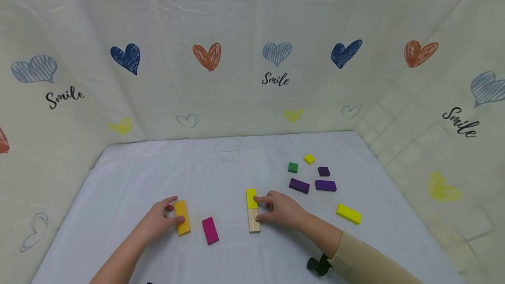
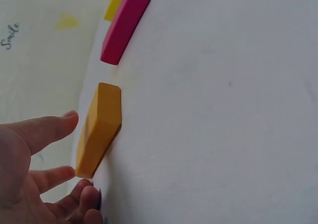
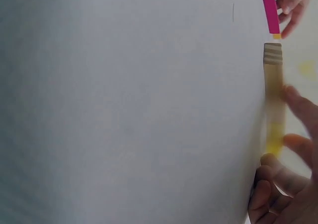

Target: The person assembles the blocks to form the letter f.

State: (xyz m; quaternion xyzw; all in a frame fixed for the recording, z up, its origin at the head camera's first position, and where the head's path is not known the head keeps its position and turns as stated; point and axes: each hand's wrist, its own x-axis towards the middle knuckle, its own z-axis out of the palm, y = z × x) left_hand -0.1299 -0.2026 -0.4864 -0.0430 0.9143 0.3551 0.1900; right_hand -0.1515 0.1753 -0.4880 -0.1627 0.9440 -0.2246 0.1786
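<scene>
My left hand (image 1: 159, 218) is beside an orange block (image 1: 182, 217) lying on the white table. Its thumb and index finger are spread along the block's left side, and the left wrist view puts the index fingertip right at one end. Just right of that lies a magenta block (image 1: 210, 230). A yellow block (image 1: 251, 198) and a plain striped wooden block (image 1: 254, 221) stand end to end in one line. My right hand (image 1: 284, 209) comes from their right, index fingertip at the yellow block and thumb at the wooden one, other fingers curled beneath.
Behind my right hand lie two purple blocks (image 1: 299, 186), a small dark purple block (image 1: 324, 171), a green block (image 1: 293, 167) and a small yellow block (image 1: 309, 159). Another yellow block (image 1: 349, 214) is farther right. A heart-patterned curtain (image 1: 236, 95) borders the table's back and sides.
</scene>
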